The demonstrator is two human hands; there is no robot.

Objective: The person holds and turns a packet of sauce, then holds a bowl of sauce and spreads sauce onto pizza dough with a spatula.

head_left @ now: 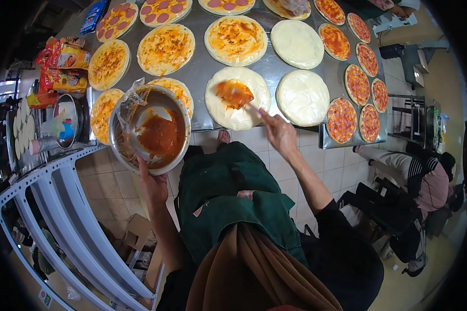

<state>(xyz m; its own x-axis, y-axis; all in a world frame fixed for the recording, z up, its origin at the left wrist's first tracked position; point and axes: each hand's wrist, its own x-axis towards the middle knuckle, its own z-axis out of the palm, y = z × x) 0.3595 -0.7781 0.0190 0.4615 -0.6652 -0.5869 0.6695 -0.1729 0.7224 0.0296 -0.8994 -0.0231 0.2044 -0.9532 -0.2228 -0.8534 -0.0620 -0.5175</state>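
Observation:
My left hand [154,181] grips the lower rim of a metal bowl [121,147], which is tilted and holds red-orange sauce [158,136]. Clear plastic wrap [131,106] clings to the bowl's left side. In my right hand [280,136] is a spoon [254,109], its head blurred and hidden in sauce. The spoon is over a round pale pizza base [238,120], where a patch of sauce [233,94] lies near the middle. To the right sits a plain pizza base [302,98], with another plain base [296,44] behind it.
Sauced bases [166,49] and sausage-slice pizzas [117,22] cover the left and back of the metal table [202,123]. Several topped pizzas [341,120] stand at right. Red-yellow packets [67,80] and a metal basin [79,124] are left, above a metal rack [62,192]. People [433,181] are at far right.

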